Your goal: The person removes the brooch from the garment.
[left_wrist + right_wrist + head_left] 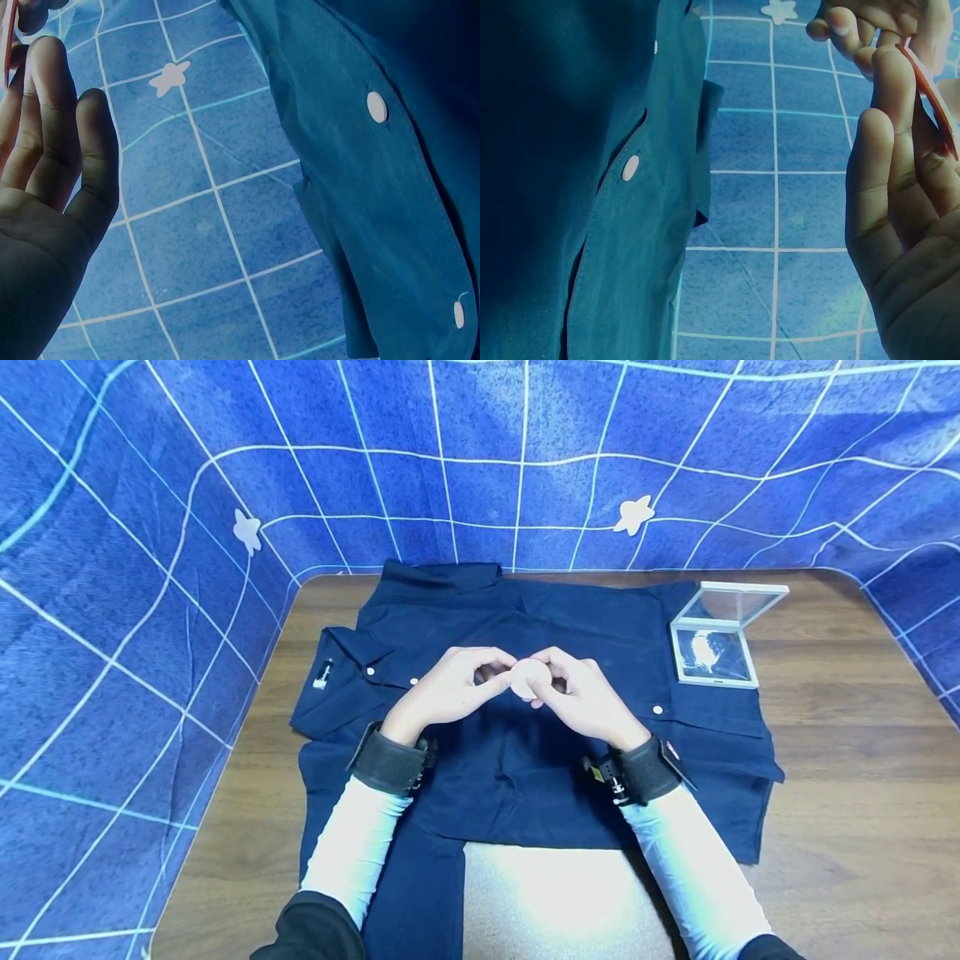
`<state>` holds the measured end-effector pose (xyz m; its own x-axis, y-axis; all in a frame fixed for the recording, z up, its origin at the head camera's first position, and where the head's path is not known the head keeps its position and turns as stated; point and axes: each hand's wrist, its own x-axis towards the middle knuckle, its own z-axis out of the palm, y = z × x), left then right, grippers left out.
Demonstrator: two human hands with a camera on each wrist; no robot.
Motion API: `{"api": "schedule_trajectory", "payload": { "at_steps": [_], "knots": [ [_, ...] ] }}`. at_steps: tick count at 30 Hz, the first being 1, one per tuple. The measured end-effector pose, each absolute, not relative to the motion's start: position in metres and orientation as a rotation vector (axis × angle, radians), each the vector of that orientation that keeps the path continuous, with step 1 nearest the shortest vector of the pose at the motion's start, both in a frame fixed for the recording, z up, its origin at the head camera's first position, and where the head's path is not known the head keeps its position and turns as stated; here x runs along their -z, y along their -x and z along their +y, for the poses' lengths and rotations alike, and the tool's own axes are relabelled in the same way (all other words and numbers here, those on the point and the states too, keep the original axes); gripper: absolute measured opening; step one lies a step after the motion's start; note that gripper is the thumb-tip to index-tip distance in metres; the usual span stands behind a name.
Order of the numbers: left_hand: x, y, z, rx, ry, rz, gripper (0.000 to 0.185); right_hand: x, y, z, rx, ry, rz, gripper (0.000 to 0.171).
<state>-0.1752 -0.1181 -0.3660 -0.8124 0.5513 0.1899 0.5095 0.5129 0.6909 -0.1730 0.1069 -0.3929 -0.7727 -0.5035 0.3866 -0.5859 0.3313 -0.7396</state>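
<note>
A small round pale pink disc is held up over the middle of a dark navy shirt. My left hand pinches its left edge between thumb and fingers. On the other side my right hand grips it, the thumb lying across its face. Seen edge-on in the right wrist view, the thin disc shows a reddish rim. The left wrist view catches only a sliver of it at the top left corner. White buttons run along the shirt's front.
An open white square case with a shiny dark base and raised see-through lid sits on the shirt's right part. Bare wooden table shows on both sides. Blue grid-patterned cloth with star shapes hangs behind and at the left.
</note>
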Motion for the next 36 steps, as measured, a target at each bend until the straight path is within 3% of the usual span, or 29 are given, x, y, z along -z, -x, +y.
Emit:
{"api": "schedule_trajectory", "payload": {
  "at_steps": [36],
  "knots": [
    [0.353, 0.174, -0.138, -1.316, -0.856, 2.758, 0.018, 0.388, 0.173, 0.105, -1.600, -0.978, -2.556, 0.012]
  ]
}}
